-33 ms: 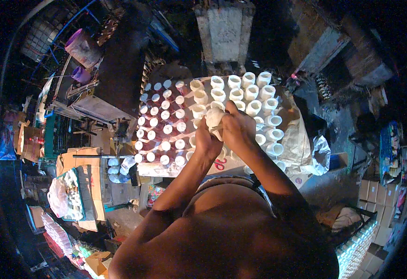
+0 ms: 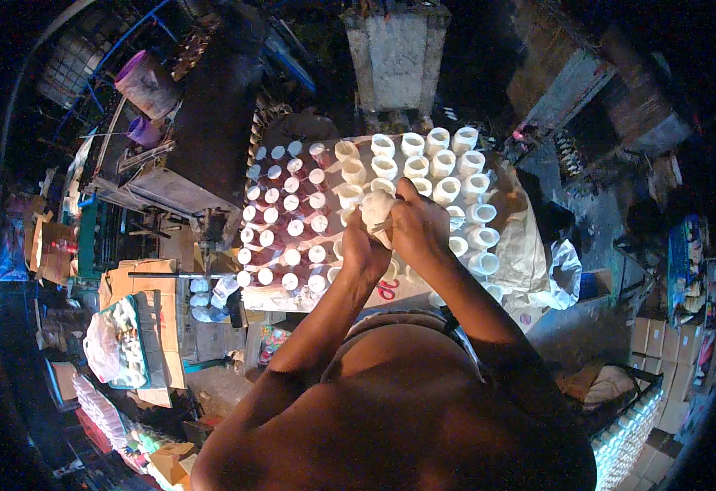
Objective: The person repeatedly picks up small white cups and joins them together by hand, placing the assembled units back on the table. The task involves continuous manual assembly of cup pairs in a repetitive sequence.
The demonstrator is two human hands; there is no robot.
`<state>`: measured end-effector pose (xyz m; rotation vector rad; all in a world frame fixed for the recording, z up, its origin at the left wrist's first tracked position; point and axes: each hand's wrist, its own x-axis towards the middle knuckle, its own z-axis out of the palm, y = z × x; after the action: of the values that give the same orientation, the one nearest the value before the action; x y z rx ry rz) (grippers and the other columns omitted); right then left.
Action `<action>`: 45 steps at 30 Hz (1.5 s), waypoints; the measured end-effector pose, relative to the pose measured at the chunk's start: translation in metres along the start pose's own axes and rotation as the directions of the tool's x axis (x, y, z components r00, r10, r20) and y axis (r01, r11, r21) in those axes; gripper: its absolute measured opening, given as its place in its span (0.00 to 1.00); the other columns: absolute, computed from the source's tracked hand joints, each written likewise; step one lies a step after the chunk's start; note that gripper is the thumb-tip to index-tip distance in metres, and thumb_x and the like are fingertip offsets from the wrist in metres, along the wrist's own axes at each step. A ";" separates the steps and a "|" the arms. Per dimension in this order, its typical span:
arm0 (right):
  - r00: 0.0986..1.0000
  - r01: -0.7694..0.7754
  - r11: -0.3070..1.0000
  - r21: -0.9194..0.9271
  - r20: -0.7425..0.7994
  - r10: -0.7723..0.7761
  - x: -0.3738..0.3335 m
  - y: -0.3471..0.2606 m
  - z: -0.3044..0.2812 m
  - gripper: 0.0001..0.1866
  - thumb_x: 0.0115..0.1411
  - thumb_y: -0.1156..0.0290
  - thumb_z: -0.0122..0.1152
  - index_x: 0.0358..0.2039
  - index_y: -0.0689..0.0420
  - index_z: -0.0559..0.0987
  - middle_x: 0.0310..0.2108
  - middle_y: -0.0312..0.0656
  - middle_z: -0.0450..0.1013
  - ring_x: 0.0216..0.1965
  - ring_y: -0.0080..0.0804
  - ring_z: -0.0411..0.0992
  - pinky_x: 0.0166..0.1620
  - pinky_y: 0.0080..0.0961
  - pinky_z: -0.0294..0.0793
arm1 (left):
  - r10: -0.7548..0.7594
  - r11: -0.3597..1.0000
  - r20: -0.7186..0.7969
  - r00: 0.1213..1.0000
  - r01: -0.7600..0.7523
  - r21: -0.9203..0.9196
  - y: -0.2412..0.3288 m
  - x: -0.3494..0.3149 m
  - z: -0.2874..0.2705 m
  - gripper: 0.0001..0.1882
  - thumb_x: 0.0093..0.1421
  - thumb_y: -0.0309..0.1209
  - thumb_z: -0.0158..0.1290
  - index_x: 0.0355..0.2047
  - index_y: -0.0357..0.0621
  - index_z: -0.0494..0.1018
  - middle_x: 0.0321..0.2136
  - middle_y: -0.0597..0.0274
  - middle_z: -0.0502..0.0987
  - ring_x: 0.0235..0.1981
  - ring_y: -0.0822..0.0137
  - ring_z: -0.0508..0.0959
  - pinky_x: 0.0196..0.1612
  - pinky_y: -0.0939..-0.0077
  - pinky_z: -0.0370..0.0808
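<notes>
Over the middle of a work table, both my hands hold a pale cream piece with a rounded top. My left hand wraps its near left side, and my right hand grips it from the right. A thin strip shows by my right fingers; I cannot make out what it is. Beyond and right of my hands stand rows of open white cups, with a few creamier ones beside them. To the left are rows of dark red cylinders with round white tops.
The tabletop is covered with cardboard. Crumpled sheeting lies along its right edge. A tall grey block stands behind. Left are a purple bucket and a tray of white pieces; stacked cartons stand at right.
</notes>
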<state>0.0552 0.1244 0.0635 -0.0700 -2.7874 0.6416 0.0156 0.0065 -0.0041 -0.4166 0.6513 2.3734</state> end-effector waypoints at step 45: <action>0.964 -0.262 0.856 0.445 0.158 0.213 0.019 0.052 0.047 0.38 0.53 0.39 0.72 0.45 0.65 0.79 0.32 0.54 0.82 0.34 0.50 0.82 0.40 0.42 0.80 | 0.174 0.982 0.034 0.984 -0.176 0.072 0.008 0.090 -0.061 0.24 0.75 0.44 0.42 0.63 0.42 0.64 0.61 0.53 0.72 0.61 0.54 0.74 0.65 0.52 0.68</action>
<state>0.0233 0.1535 0.0055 -0.2946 -2.6571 1.3946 -0.0494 0.0117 -0.0918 -0.3049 0.7899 2.5061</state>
